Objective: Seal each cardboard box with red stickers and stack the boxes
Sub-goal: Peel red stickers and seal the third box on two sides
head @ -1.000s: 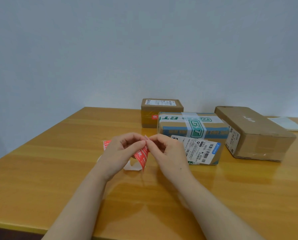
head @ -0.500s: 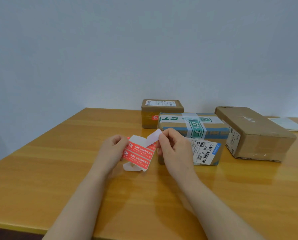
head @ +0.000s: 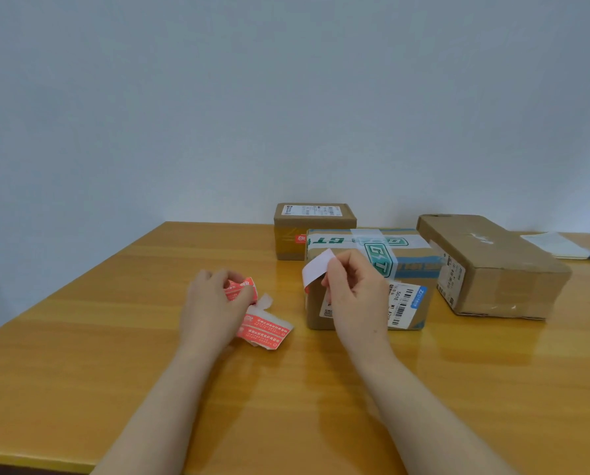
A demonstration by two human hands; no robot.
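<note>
My right hand (head: 353, 291) pinches a peeled sticker (head: 316, 269), its white back toward me, in front of the taped box with green lettering (head: 408, 262). My left hand (head: 211, 306) lies over a strip of red stickers (head: 264, 329) on the table, and more red stickers (head: 238, 287) show at its fingertips. A small cardboard box (head: 312, 222) with a red sticker on its side stands behind. A long plain box (head: 492, 265) lies to the right.
The wooden table (head: 81, 337) runs to a pale wall at the back. A white pad (head: 557, 245) with a blue item beside it sits at the far right. The table's front edge is at the bottom left.
My right hand pulled one sticker off the strip and carried it right to the taped box. My left hand lowered the rest of the strip onto the table.
</note>
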